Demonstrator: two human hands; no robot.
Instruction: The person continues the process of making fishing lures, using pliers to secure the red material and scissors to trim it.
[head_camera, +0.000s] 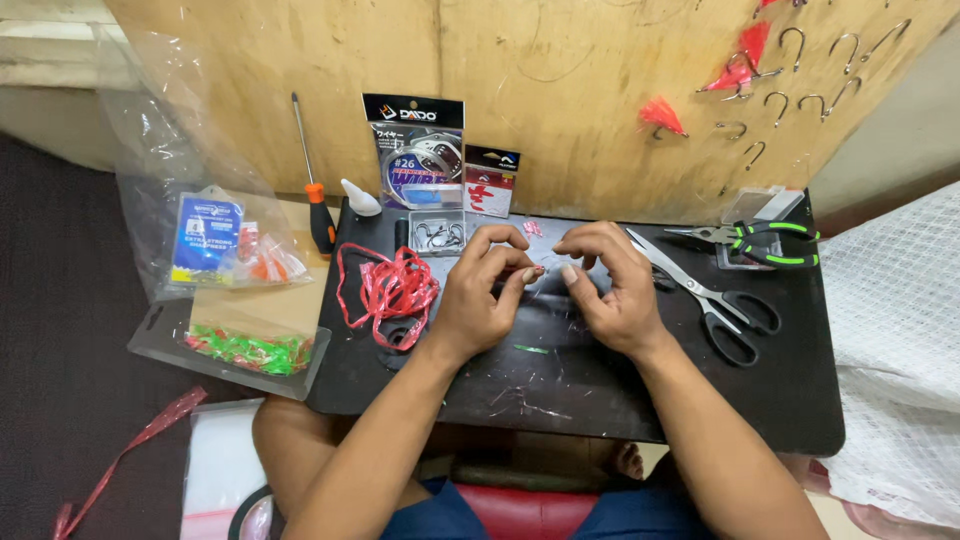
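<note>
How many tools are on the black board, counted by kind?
Scissors: 1
Pliers with green grips: 1
Screwdriver with orange collar, at the board's left edge: 1
Total: 3

Black tabletop seen from above. Left hand and right hand at centre, fingertips nearly meeting, pinching a small red piece too small to identify. Tangle of red ribbon at 9 o'clock of the left hand. Scissors at 3 o'clock of the right hand; green-handled pliers at 2 o'clock. Small clear box of hooks at 11 o'clock, packets propped behind it. Orange-handled screwdriver at far 10 o'clock.
</note>
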